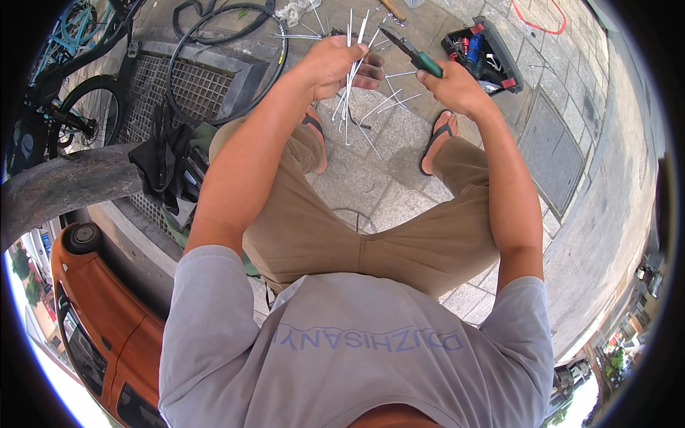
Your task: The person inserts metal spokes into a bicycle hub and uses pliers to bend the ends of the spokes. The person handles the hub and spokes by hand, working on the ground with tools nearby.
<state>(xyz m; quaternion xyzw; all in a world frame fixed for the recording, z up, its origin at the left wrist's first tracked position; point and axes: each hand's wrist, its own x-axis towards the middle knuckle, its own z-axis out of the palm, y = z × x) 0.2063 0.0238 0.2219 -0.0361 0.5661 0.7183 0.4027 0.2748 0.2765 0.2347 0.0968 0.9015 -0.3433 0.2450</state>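
Note:
Up ahead between my feet, my left hand [332, 65] is closed around a loose bundle of thin silvery spokes [347, 107], which fan out above and below the fingers. My right hand [457, 87] grips a pair of dark-jawed pliers [430, 65] by the green handles, its tip pointing up and left toward the bundle without touching it. Beneath and between the hands, several more loose spokes [392, 101] lie scattered on the paving.
An open black toolbox [510, 53] with tools stands right of my right hand. To the left, a thin bicycle tyre [169, 80] lies over a metal grate [146, 78], near a parked bicycle [85, 107]. A curved trunk [78, 182] and black bag [160, 160] flank my left leg.

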